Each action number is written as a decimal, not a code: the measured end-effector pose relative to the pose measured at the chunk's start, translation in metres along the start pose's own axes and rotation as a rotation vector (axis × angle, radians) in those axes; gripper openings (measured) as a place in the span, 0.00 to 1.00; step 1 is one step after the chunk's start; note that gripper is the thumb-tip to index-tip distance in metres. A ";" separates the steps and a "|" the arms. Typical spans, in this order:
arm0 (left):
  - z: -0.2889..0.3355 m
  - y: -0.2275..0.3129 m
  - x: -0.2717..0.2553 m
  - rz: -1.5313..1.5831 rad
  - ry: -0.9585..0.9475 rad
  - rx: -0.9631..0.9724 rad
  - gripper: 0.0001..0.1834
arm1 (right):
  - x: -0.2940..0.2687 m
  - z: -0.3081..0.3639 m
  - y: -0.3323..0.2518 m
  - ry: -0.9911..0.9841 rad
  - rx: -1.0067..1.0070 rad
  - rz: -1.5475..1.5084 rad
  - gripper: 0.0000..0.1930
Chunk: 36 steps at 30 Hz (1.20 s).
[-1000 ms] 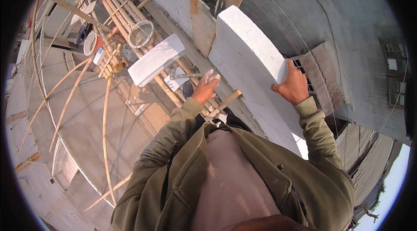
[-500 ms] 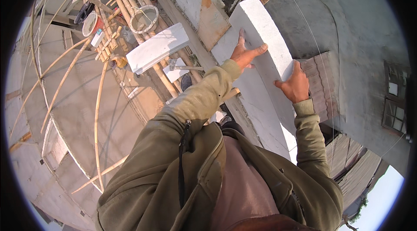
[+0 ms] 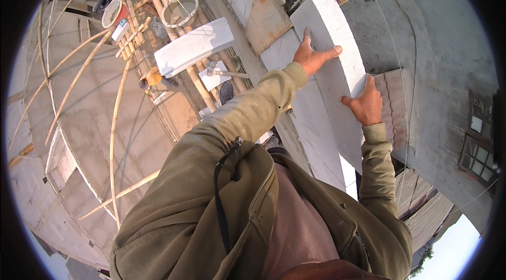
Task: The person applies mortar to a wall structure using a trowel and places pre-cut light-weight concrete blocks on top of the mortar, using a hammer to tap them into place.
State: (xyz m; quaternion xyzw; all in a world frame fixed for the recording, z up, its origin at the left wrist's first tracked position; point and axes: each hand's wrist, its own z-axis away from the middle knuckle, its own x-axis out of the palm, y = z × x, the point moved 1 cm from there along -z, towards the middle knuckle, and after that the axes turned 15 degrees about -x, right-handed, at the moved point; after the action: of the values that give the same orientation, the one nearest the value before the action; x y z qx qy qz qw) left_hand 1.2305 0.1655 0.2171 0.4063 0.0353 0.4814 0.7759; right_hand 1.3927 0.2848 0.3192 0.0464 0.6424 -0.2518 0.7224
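White block point(image 3: 345, 37) stands on edge along the top of the pale wall point(image 3: 308, 114), ahead of me and to the right, its far end close to the rust-stained board point(image 3: 270, 16). My left hand point(image 3: 314, 60) is spread wide, fingers apart against the near face and thumb reaching to the top edge; I cannot tell how hard it presses. My right hand point(image 3: 365, 102) is clamped over the nearer part of the top edge, thumb on my side and fingers on the other, partly hidden. I judge this to be the steadying and lining-up step. The next move, I think, calls for even pressure from both hands, so the block sits flush without tipping. To the left, a second block point(image 3: 195, 48) lies across the bamboo poles point(image 3: 196, 82), with a hammer-like tool point(image 3: 229, 74) beside it.
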 end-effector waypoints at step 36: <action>-0.012 0.009 0.005 -0.115 0.114 -0.018 0.73 | 0.007 -0.022 0.025 -0.078 -0.060 0.021 0.48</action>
State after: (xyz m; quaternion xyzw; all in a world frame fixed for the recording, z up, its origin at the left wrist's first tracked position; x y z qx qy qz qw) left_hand 1.2216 0.1787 0.2171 0.3685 0.0986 0.4586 0.8026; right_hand 1.3833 0.3128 0.3026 0.0215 0.6206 -0.2263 0.7504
